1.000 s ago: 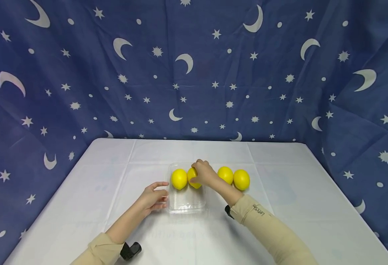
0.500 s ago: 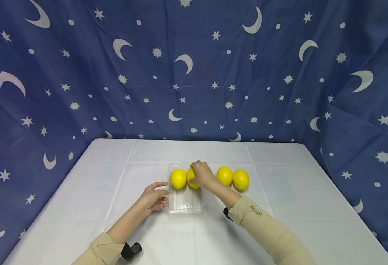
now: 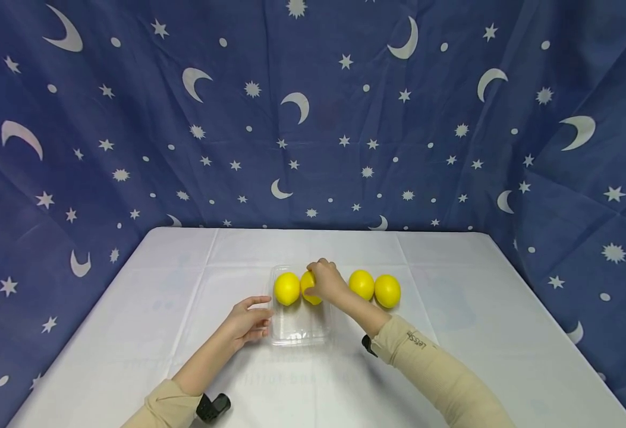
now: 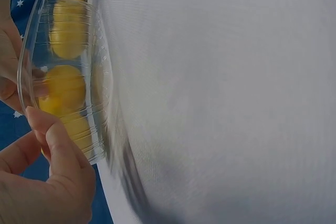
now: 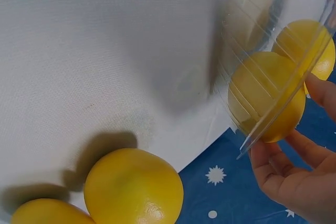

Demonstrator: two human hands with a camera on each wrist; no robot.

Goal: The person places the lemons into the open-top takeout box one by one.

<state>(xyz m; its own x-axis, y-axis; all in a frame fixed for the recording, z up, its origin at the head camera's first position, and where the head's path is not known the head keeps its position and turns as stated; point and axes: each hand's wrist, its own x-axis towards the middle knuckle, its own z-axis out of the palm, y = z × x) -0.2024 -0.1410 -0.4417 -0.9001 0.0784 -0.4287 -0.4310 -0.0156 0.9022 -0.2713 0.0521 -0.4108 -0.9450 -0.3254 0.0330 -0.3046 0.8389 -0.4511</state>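
A clear plastic box point(image 3: 301, 333) lies on the white table. One yellow lemon point(image 3: 287, 289) sits in its far left part. Beside that lemon, at the far right of the box, my right hand point(image 3: 327, 282) holds a second lemon point(image 3: 310, 288) from above, fingers and thumb around it. The right wrist view shows this held lemon point(image 5: 257, 93) partly through the box wall. My left hand point(image 3: 248, 321) is at the box's left side, its fingers loosely extended. In the left wrist view, a fingertip of the left hand point(image 4: 58, 177) touches the rim of the box point(image 4: 31, 51).
Two more lemons, a nearer one point(image 3: 387, 290) and one slightly farther left point(image 3: 362, 285), lie on the table right of the box, under the right forearm's far side. A blue curtain point(image 3: 313, 131) with moons and stars stands behind the white-covered table point(image 3: 452, 356).
Almost nothing differs. My right hand stays around the same lemon in the box, and my left hand stays at the box's left side. The head view has shifted slightly.
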